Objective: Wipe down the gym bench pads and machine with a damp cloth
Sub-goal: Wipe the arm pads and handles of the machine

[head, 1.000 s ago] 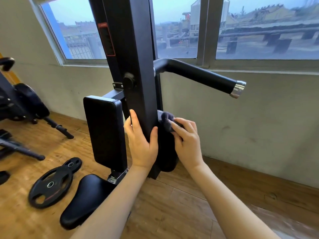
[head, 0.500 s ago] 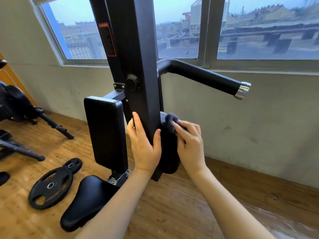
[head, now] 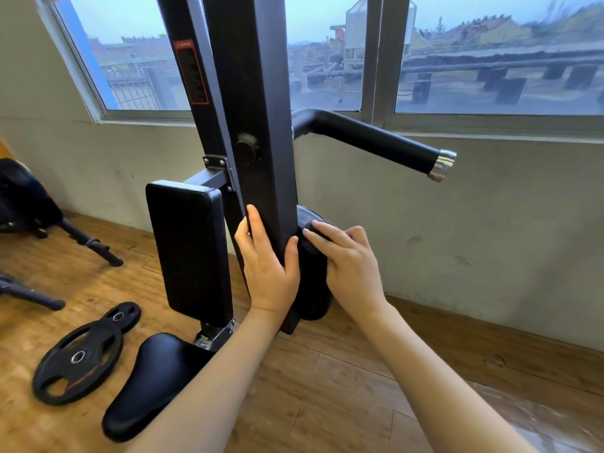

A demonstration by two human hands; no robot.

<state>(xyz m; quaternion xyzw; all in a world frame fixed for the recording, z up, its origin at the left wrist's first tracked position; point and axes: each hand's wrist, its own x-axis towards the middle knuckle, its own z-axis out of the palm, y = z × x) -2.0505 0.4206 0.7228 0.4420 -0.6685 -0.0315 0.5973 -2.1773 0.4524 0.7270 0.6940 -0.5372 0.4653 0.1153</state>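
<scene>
A black gym machine's upright column [head: 258, 125] stands in front of me. My left hand [head: 266, 266] grips the column's lower part, fingers on its left face and thumb on its right edge. My right hand [head: 349, 259] presses a dark grey cloth [head: 307, 217] onto the top of a black pad [head: 313, 286] behind the column's right side; the fingers lie nearly straight over the cloth. A rectangular black back pad [head: 189, 250] hangs left of the column, and a black seat pad [head: 147, 384] sits below it.
A black handle arm with a chrome cap [head: 444, 165] sticks out to the right at chest height. Two weight plates [head: 78, 358] lie on the wooden floor at the left. Other black equipment [head: 26, 204] stands at the far left. A wall and windows close the back.
My right hand and the cloth have slid slightly up onto the top of the pad. The left hand keeps its hold on the column. The view has shifted a little.
</scene>
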